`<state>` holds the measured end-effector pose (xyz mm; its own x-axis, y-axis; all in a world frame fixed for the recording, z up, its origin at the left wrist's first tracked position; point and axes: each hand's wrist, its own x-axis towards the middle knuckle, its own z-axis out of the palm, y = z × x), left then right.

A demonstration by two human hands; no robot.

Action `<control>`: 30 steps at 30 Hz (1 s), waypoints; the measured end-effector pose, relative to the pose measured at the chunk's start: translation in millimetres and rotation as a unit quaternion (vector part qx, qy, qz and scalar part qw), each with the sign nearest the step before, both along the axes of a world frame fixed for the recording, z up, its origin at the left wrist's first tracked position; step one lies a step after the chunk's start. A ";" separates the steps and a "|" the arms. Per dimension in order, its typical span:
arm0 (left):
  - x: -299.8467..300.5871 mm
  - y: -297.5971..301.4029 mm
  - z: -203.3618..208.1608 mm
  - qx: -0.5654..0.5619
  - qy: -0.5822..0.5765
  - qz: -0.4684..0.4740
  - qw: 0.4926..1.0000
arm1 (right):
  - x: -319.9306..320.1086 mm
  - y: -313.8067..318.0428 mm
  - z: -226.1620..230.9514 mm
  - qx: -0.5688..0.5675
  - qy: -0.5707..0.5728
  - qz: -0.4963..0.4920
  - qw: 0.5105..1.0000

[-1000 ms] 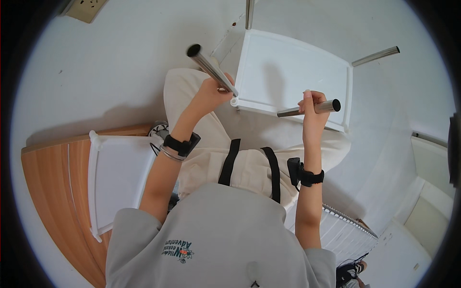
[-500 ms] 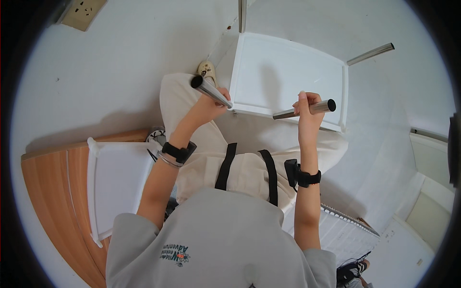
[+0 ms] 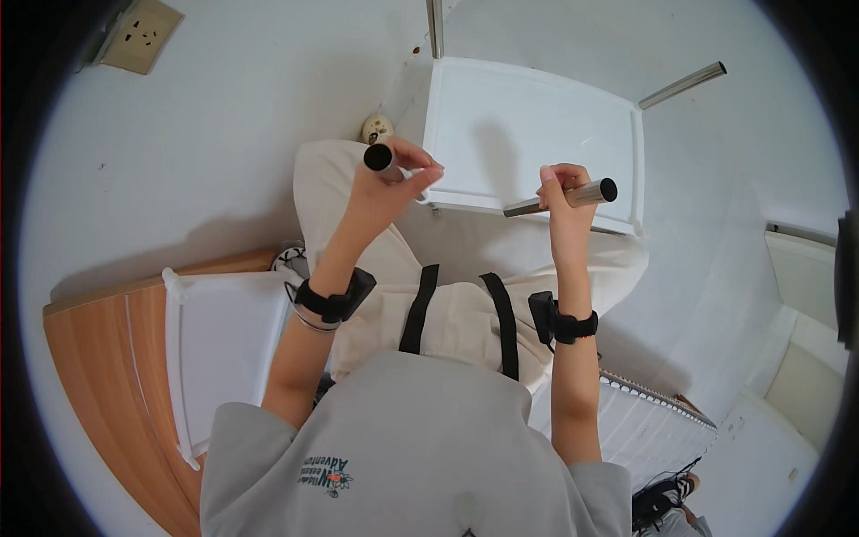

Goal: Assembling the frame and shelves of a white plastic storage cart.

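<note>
Visibly, lettering [image 3: 329, 481] marks the shirt [image 3: 420, 430]; 2 hands [image 3: 380, 197] [image 3: 568, 215] hold 2 tubes [image 3: 385, 165] [image 3: 592, 193].

Dark green lettering [image 3: 326, 476], upside down, on grey shirt [image 3: 420, 438].

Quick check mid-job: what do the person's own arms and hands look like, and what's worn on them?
The left hand and right hand are gloveless. Short grey sleeves leave the forearms bare. Each wrist has a black strap carrying a dark boxy device. A thin dark cable loops beside the left strap, with a thin bangle on its elbow side.
</note>
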<state>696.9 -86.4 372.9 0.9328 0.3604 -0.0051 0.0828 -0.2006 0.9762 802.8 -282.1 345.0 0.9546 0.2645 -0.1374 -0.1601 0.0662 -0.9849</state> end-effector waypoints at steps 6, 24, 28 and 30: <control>11.2 -12.4 24.9 -0.060 -0.049 0.062 0.995 | 1.6 -1.3 -1.8 -0.008 0.013 -0.010 1.000; 11.6 -9.0 47.6 -0.089 -0.133 0.104 0.982 | 3.2 -9.2 -11.0 0.029 0.004 -0.025 0.999; 12.0 2.0 50.3 -0.089 -0.155 0.102 0.979 | 4.6 -11.0 -10.6 0.040 0.009 -0.044 0.998; 12.2 3.0 44.6 -0.098 -0.169 0.090 0.977 | 4.3 -12.0 -12.2 0.043 0.005 -0.043 0.998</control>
<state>709.2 -83.4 417.6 0.8150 0.5410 0.2075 -0.2349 -0.0189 0.9718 807.1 -294.1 332.8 0.9729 0.1927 -0.1279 -0.1604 0.1635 -0.9734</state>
